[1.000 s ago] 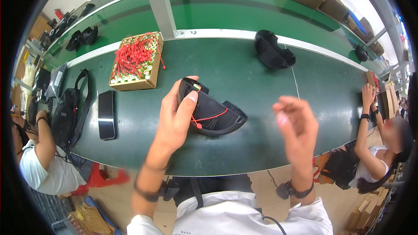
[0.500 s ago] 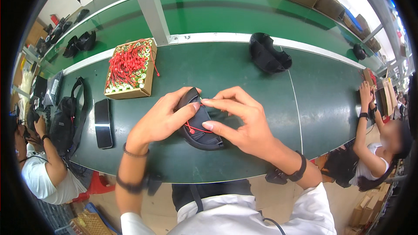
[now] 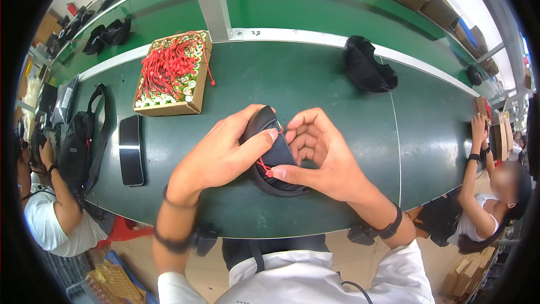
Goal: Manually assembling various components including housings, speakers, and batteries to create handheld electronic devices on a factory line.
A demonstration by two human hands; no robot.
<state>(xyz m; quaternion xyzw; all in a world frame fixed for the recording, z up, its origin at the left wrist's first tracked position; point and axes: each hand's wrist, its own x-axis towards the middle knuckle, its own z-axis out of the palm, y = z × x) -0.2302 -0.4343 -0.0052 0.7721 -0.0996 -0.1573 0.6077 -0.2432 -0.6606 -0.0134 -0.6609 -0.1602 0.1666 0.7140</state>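
My left hand [image 3: 225,149] is closed around a black half-round plastic shell [image 3: 284,155], its thumb lying across the flat face. A thin red wire [image 3: 261,163] with a small red connector crosses that face. My right hand [image 3: 329,155] has its thumb tip on the connector, pressing it against the shell, while its other fingers curl beside the shell's right edge. Between thumb and fingers there is a gap. Another bit of red wire shows by my left thumb tip; what lies under that thumb is hidden.
A cardboard box [image 3: 198,91] of green-wrapped cylindrical cells with red leads stands at the back left. Nearby lie a phone [image 3: 131,160] and a black bag [image 3: 76,152]. Another black shell [image 3: 368,67] sits at the back right. People work on both sides; a metal post [image 3: 211,3] rises behind.
My right fingers have moved off the wire near the shell's upper end and curled beside its edge. My right thumb now covers part of the connector. The view has shifted slightly.
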